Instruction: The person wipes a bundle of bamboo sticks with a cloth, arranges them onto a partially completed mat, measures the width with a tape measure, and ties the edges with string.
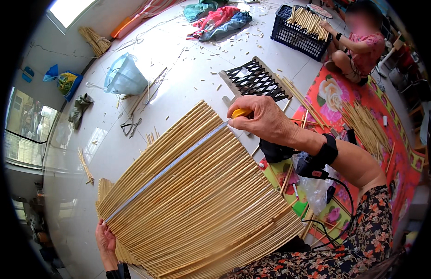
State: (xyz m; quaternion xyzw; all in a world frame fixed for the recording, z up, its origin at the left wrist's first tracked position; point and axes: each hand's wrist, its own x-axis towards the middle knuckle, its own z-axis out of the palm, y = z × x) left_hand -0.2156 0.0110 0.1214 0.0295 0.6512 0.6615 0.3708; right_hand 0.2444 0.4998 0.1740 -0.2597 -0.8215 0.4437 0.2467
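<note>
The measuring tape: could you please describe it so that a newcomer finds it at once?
Look for the large mat of tan sticks in the lower middle. Across it, the measuring tape runs from the left hand to the right hand. It is the only flat, whitish band there; its neighbours are round, yellowish sticks.

A head-worn fisheye faces down, close above the mat (pixel 201 186).

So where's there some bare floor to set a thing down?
The tile floor between the loose stick bundle and the stick panel looks free. Another patch, with a few offcuts, lies between the pale blue container and the black lattice rack. The floral mat is crowded with sticks and a clear plastic bag.
</note>
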